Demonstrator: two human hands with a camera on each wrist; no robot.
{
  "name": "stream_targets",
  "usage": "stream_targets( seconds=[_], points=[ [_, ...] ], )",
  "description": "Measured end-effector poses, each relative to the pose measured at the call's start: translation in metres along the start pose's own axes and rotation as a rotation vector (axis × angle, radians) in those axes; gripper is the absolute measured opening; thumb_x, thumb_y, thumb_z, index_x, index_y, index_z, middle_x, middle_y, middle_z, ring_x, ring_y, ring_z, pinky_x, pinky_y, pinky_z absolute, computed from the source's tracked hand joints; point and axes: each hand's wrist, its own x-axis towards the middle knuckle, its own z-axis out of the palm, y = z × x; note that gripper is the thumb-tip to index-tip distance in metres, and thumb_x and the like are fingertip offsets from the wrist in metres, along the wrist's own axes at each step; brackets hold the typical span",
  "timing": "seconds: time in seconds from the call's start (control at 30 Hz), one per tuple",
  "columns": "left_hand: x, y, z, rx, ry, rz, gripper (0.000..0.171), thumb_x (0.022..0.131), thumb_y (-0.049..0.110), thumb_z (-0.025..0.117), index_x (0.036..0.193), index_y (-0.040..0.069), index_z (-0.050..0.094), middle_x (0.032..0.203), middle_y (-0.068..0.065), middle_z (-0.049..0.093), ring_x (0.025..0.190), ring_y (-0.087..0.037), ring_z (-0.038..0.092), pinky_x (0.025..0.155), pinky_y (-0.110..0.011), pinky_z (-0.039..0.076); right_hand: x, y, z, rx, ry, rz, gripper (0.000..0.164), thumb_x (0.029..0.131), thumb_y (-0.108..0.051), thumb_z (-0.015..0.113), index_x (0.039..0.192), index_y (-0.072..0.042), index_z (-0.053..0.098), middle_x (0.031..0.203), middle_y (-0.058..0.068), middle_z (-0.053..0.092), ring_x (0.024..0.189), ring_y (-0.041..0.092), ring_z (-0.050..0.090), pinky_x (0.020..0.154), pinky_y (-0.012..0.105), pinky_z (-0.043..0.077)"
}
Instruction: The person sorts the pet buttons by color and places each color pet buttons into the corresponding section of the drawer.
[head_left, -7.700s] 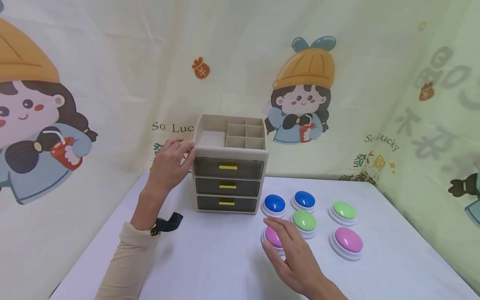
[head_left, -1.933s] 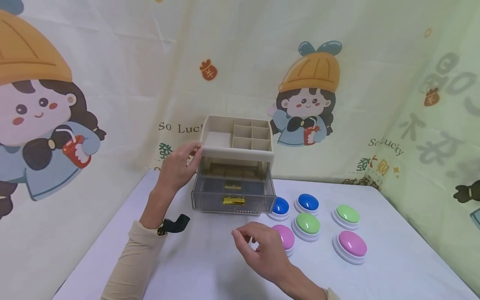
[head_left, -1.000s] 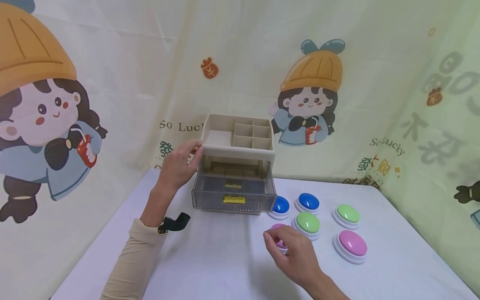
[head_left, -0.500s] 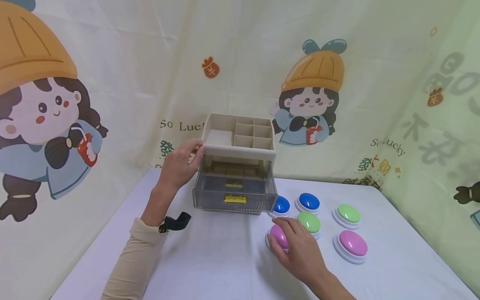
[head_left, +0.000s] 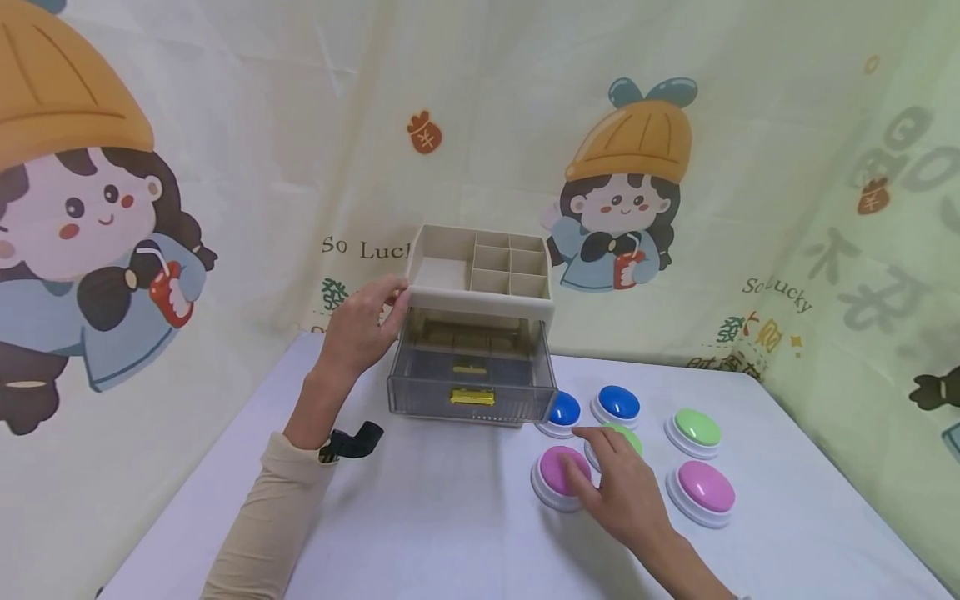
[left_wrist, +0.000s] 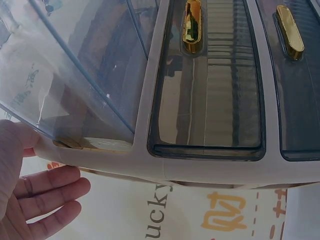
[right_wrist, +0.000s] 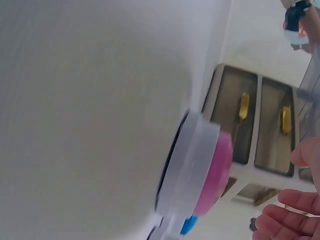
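Note:
A beige desktop drawer organizer stands at the middle back of the table. Its smoky clear top drawer, with a gold handle, is pulled out. My left hand holds the organizer's upper left corner; the left wrist view shows the thumb in front and the other fingers along the side. Over the table my right hand hovers with fingers parted and holds nothing. Its thumb overlaps the near pink push button; its fingers partly cover a green button.
Two blue buttons sit right of the organizer. Farther right are another green button and another pink one. The organizer's two lower drawers are closed. A printed cloth backdrop surrounds the white table.
Since the oldest frame the top drawer has come out. My right hand has moved from in front of the drawer rightward to the buttons, its fingers spreading. The left hand stays at the corner.

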Motion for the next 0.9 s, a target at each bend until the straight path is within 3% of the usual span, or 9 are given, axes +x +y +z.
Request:
stream_targets(
  seconds=[0.47,0.6,0.7,0.8,0.9],
  points=[
    [0.001,0.001,0.0,-0.003,-0.004,-0.003,0.023,0.105,0.021,0.059,0.12,0.006,0.067,0.115,-0.015,0.073,0.098,-0.033,0.072,0.076,-0.048,0.059,0.005,0.044,0.002,-0.002,0.038,0.08,0.036,0.087,-0.019,0.08,0.117,-0.003,0.069,0.109,0.018,0.07,0.098,0.035,0.068,0.073,0.052,0.058],
    [0.002,0.002,-0.001,0.002,-0.008,-0.008,0.023,0.105,0.022,0.059,0.12,0.006,0.067,0.115,-0.015,0.073,0.098,-0.033,0.072,0.076,-0.048,0.059,0.005,0.047,0.0,0.068,0.014,0.124,0.033,0.089,-0.019,0.078,0.117,-0.002,0.069,0.108,0.016,0.072,0.096,0.033,0.068,0.072,0.047,0.058],
    [0.001,0.002,-0.001,0.005,-0.009,-0.011,0.023,0.105,0.022,0.058,0.12,0.006,0.067,0.115,-0.015,0.073,0.098,-0.033,0.072,0.075,-0.048,0.059,0.008,0.047,-0.004,0.19,-0.036,0.218,0.031,0.093,-0.019,0.075,0.117,-0.001,0.069,0.111,0.015,0.072,0.099,0.032,0.069,0.074,0.037,0.059],
    [0.001,0.002,-0.001,0.008,-0.01,-0.014,0.024,0.105,0.022,0.058,0.121,0.007,0.066,0.116,-0.015,0.073,0.099,-0.033,0.072,0.075,-0.049,0.059,0.012,0.047,-0.01,0.311,-0.107,0.373,0.035,0.099,-0.025,0.069,0.123,0.001,0.066,0.12,0.016,0.07,0.109,0.032,0.067,0.081,0.026,0.056],
    [0.001,0.002,-0.002,0.01,-0.01,-0.014,0.023,0.105,0.023,0.058,0.12,0.007,0.066,0.116,-0.015,0.072,0.099,-0.033,0.072,0.074,-0.049,0.059,0.016,0.048,-0.015,0.393,-0.172,0.529,0.045,0.103,-0.033,0.062,0.132,0.001,0.061,0.128,0.019,0.066,0.118,0.032,0.062,0.089,0.024,0.05]
  ],
)
